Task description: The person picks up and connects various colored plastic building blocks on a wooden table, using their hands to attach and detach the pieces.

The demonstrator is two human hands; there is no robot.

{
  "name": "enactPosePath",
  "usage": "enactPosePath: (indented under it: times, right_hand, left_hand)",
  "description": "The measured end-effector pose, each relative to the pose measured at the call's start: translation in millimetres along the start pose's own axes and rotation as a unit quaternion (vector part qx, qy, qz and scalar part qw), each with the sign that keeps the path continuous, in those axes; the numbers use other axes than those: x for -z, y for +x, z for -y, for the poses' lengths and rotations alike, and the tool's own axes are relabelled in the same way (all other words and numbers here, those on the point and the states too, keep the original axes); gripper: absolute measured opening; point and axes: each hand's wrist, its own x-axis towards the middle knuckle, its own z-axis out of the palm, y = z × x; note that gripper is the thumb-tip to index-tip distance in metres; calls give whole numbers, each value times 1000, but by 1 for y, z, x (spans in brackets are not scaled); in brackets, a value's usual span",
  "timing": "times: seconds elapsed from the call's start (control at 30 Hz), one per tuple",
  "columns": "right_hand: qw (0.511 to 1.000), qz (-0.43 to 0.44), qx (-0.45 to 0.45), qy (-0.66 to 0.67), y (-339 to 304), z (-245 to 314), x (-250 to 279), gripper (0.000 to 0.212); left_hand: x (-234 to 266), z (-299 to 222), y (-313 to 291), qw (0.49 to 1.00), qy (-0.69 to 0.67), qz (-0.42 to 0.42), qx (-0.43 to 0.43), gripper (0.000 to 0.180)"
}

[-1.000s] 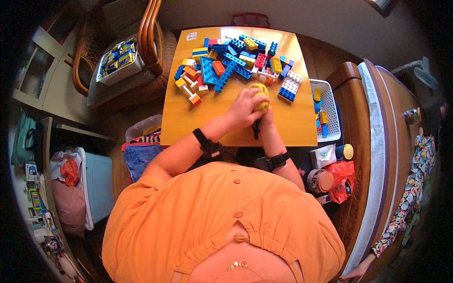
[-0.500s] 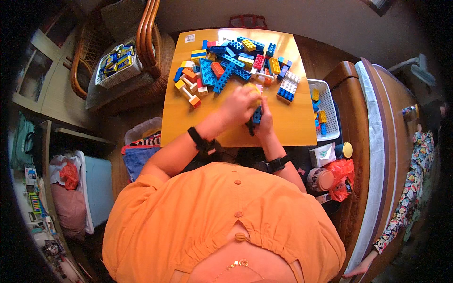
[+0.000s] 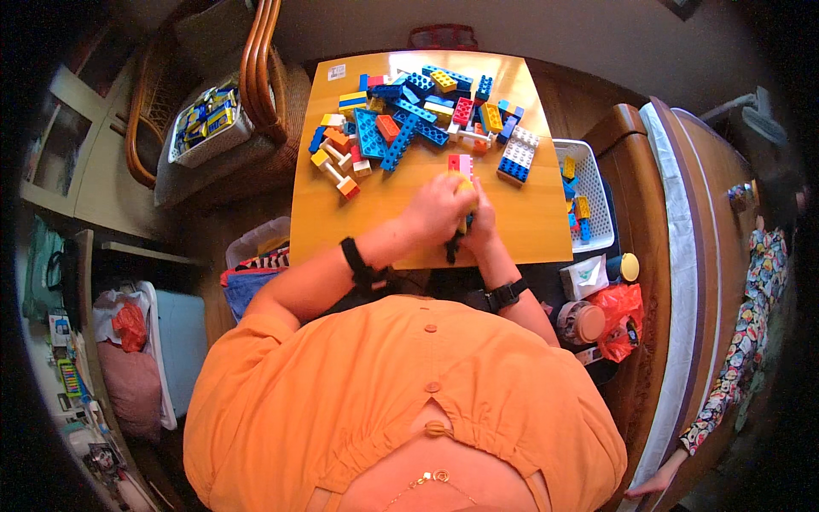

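The desk (image 3: 529, 226), wooden and glossy, is brightened by glare along its far edge; its far half is largely covered by a heap (image 3: 397, 141) of toy blocks. To the left, a cane chair (image 3: 258, 68) is seen, with a white basket (image 3: 213, 145) of blue and yellow packets set on it; nearer, a pale blue box (image 3: 179, 358) is stood. To the right, a bed (image 3: 670, 256) is placed, and on it another person's limb (image 3: 734, 350) is shown in patterned cloth. Between desk and bed, a second basket (image 3: 602, 205) is set, with some blocks in it; a jar (image 3: 587, 323) and a red bag (image 3: 618, 311) are kept nearer.

Two baskets are counted, and one each of chair, bed and jar. Two white rods (image 3: 334, 172) are laid at the heap's left, one white-and-blue stack (image 3: 520, 154) at its right; the heaped blocks overlap too closely to be counted.

One yellow block (image 3: 466, 182) is held over the desk's near half — grasped by the left grip (image 3: 438, 207), with the right grip (image 3: 483, 220) closed about it, mostly hidden by fingers. One pink block (image 3: 461, 162) is seen just beyond; whether it is joined cannot be told.
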Motion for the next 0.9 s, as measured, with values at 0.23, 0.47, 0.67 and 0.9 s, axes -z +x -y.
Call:
enactPosePath:
  times: [0.23, 0.47, 0.67, 0.9]
  right_hand:
    - [994, 93, 55, -26, -3, -2, 3, 42]
    - [983, 184, -1, 3, 4, 2, 30, 45]
    - [996, 74, 17, -53, -18, 6, -15, 40]
    - [955, 193, 76, -213, -33, 7, -9, 38]
  left_hand:
    - [9, 10, 12, 998, -49, -7, 43, 25]
    - [19, -15, 6, 999, -26, 26, 37, 29]
    - [66, 26, 38, 931, -308, -19, 195, 28]
    - [67, 25, 34, 951, -227, 99, 187, 38]
